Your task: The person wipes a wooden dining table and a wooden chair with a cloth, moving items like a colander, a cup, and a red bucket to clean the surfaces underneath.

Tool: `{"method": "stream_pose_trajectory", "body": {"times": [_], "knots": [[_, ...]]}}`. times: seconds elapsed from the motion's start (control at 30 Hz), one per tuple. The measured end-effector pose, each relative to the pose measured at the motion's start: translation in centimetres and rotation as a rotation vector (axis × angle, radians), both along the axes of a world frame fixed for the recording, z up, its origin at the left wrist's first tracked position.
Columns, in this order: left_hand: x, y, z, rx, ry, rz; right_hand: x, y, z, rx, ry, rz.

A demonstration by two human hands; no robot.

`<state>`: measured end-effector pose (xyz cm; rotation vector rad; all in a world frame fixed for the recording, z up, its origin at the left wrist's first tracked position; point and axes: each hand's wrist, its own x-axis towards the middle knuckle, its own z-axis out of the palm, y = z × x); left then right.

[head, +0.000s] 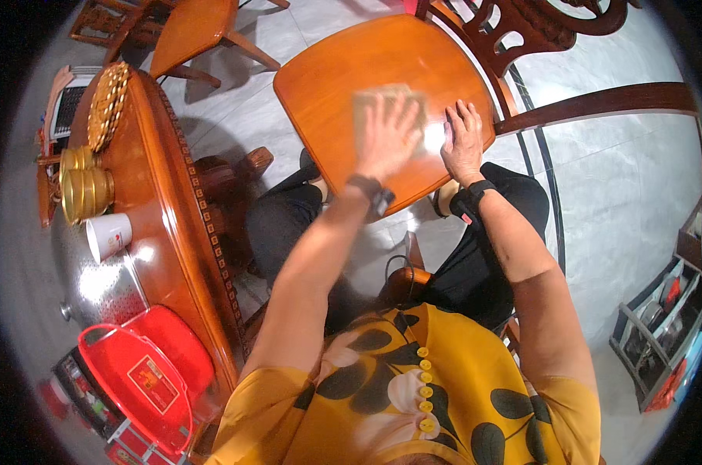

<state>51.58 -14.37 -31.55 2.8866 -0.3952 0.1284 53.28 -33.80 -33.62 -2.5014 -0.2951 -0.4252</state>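
Note:
My left hand (386, 136), blurred, lies flat with spread fingers over a blurred tan cloth or pad (365, 107) on the wooden chair seat (328, 75). Nothing shows its fingers closed around the pad. Near the seat's right edge rests my right hand (462, 139), fingers extended and slightly bent; its palm side is hidden. A small pinkish patch shows beside its thumb, too unclear to name. Both wrists wear dark bands. The seat's glossy orange-brown surface reflects a bright light between the hands.
At left stands a wooden table (182, 279) with a red plastic basket (153, 378), a white paper cup (108, 236), gold-coloured containers (86, 195) and a woven mat (108, 107). Another wooden chair (191, 32) stands beyond. A divided tool caddy (656, 337) sits at lower right.

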Motion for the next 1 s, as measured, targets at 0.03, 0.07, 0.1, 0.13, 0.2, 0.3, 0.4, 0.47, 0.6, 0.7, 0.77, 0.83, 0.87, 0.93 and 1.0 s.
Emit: {"method": "stream_pose_trajectory", "body": {"times": [0.03,0.07,0.1,0.13,0.2,0.3,0.4,0.47,0.6,0.7,0.77,0.83,0.87,0.93,1.0], "knots": [[-2.5,-0.8,1.2,-0.005,0.026,-0.061,0.0,-0.1,-0.2,0.0,-0.001,-0.003],[-5.0,-1.2,2.4,-0.004,0.054,-0.116,0.1,0.0,-0.1,0.01,-0.006,0.001],[-7.3,-1.2,2.6,-0.027,0.108,-0.112,0.1,0.2,0.2,0.006,0.0,0.01],[-9.6,-0.7,2.6,-0.046,0.086,-0.085,0.1,0.2,0.1,0.009,0.012,0.005],[-10.8,1.8,1.3,0.015,0.036,0.028,0.1,0.0,0.1,-0.012,0.032,-0.018],[-10.0,5.5,-0.4,0.144,0.083,0.363,0.1,0.2,-0.1,-0.035,0.002,-0.013],[-3.5,12.8,-1.7,-0.142,-0.021,0.426,0.1,0.2,0.0,-0.024,0.001,-0.007],[0.8,15.8,-2.2,-0.243,-0.045,0.484,0.0,0.1,0.0,-0.02,0.007,0.002],[8.5,20.6,-2.1,-0.363,0.036,0.612,-0.1,0.1,0.6,-0.021,0.006,0.01],[11.7,23.4,-3.2,-0.375,0.081,0.648,-0.2,0.0,0.5,-0.017,0.004,0.013],[10.5,21.8,-2.9,-0.403,0.101,0.703,-0.5,-0.2,0.2,-0.039,0.013,0.002],[8.2,20.2,-3.1,-0.424,-0.04,0.726,-0.2,0.1,0.4,-0.065,0.011,-0.005],[6.3,18.8,-3.5,-0.419,-0.049,0.776,-0.2,0.1,0.4,-0.049,0.006,0.002],[1.4,14.9,-2.1,-0.478,0.019,0.803,-0.3,0.1,0.4,-0.02,0.007,-0.005],[-3.6,11.7,-2.0,-0.519,0.018,0.814,-0.2,0.3,0.4,0.016,-0.007,-0.004]]}}
